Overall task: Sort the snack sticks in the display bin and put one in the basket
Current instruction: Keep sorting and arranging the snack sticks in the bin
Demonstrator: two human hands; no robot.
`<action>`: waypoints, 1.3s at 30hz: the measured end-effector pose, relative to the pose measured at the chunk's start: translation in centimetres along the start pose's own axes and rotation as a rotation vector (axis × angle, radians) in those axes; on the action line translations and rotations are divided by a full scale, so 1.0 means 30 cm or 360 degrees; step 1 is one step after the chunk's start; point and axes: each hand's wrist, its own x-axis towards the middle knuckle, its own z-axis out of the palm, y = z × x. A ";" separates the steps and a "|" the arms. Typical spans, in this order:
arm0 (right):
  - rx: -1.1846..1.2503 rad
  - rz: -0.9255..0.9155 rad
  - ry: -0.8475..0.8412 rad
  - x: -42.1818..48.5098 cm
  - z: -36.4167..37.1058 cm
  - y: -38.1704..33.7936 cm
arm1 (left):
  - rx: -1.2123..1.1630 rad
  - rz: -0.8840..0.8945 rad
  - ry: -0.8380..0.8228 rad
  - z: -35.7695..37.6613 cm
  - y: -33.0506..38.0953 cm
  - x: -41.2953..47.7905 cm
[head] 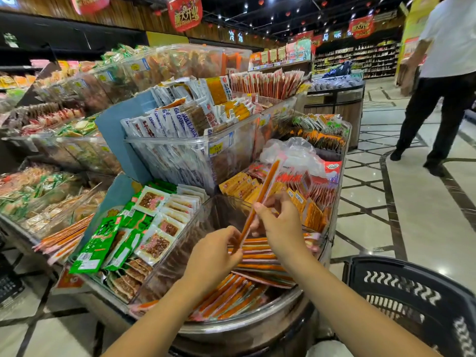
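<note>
**A:** What is hard to make out?

**B:** The display bin, mostly. Its clear wall shows to the left of the left hand, but both forearms cross its near side and its floor is buried under stock. The basket, dark and slotted, sits below and to the right of the right forearm. The right and bottom edges cut it off, so only its rim and outer wall show.

**A:** How many of each?

**B:** One bin under the hands, one basket, two hands and one stick lifted. The loose snack sticks beneath the hands overlap too much to count.

**A:** Which way do those lie?

**B:** Flat. The ones just beyond the hands lie crosswise, and the ones under the wrists run on a slant.

**A:** And the hands?

**B:** The left hand pinches the lifted stick's lower end between thumb and fingertips. The right hand, just above and to the right of it, has its fingers curled round the middle of the stick and hides part of it.

**A:** The stick itself?

**B:** The stick is long, thin and orange, in a clear wrapper. Its long axis runs on a steep slant, from the left hand's fingertips up past the right hand, with the top leaning right. It is in the air above the pile in the bin.
</note>
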 end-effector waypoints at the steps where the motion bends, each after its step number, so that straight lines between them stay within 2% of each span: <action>1: -0.0045 -0.0015 0.0009 0.000 -0.007 0.001 | 0.0064 0.0018 -0.0005 0.008 -0.004 0.007; 4: -0.0126 -0.0054 0.0072 0.008 -0.042 0.007 | 0.0257 0.0035 -0.0068 0.038 -0.037 0.034; 8: -0.0464 -0.0019 0.0054 0.013 -0.108 0.018 | 0.0441 -0.0025 -0.0158 0.080 -0.085 0.084; 15: -0.0648 0.0008 -0.0029 0.023 -0.222 0.036 | 0.0483 -0.0107 -0.0103 0.152 -0.107 0.158; 18: -0.0923 -0.0070 -0.0087 0.030 -0.247 0.053 | 0.0364 -0.0131 -0.0110 0.184 -0.111 0.162; 22: -0.1339 -0.0196 -0.0156 0.029 -0.259 0.065 | 0.0233 -0.0136 -0.0267 0.192 -0.114 0.158; 26: -0.1987 -0.0413 -0.0196 0.024 -0.248 0.067 | 0.0267 -0.0134 -0.0398 0.172 -0.107 0.141; 28: -0.2131 -0.0464 -0.0237 0.023 -0.245 0.060 | 0.0273 -0.0133 -0.0422 0.154 -0.108 0.137; 30: -0.2166 -0.0492 -0.0236 0.022 -0.243 0.055 | 0.0250 -0.0095 -0.0356 0.125 -0.108 0.136; 33: -0.2138 -0.0534 -0.0220 0.018 -0.225 0.052 | 0.0223 -0.0001 -0.0125 0.060 -0.111 0.127; 39: -0.1954 -0.0560 -0.0410 0.016 -0.128 0.046 | 0.0267 0.0210 0.0316 -0.108 -0.195 0.084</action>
